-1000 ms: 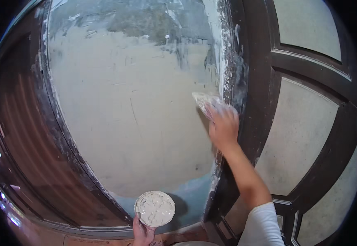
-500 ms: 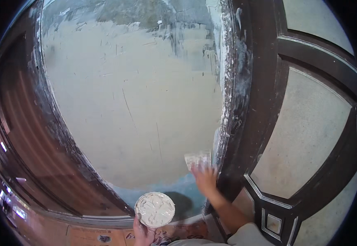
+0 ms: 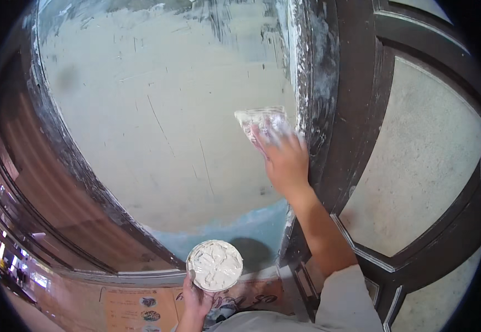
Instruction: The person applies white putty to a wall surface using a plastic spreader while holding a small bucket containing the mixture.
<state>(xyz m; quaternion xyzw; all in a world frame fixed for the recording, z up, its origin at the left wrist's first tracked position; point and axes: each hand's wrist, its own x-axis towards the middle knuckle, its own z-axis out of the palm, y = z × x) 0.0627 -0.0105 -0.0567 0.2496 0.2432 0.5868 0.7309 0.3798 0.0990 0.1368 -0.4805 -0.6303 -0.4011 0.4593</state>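
My right hand (image 3: 286,160) presses a flat, putty-smeared scraper blade (image 3: 261,117) against the wall panel (image 3: 141,149), close to its right-hand frame. White paste covers the fingertips and most of the blade. Low in front of me, my left hand (image 3: 195,296) is wrapped round the side of a round tub (image 3: 214,265) of creamy white putty, its surface uneven and ridged. Smooth off-white putty coats most of the panel, with a few thin dark scratches. A bluish strip shows bare along the bottom, and grey-blue streaks run across the top.
Dark wooden frame posts (image 3: 324,83), spattered with white, edge the panel. To the right stands dark panelling with pale insets (image 3: 423,160). A brown glossy door (image 3: 58,188) is on the left. Printed orange cardboard (image 3: 141,310) lies on the floor below the tub.
My right hand has swept the scraper upward along the panel's right side, and the arm is stretched further out. The tub stays in my left hand; the view has shifted slightly.
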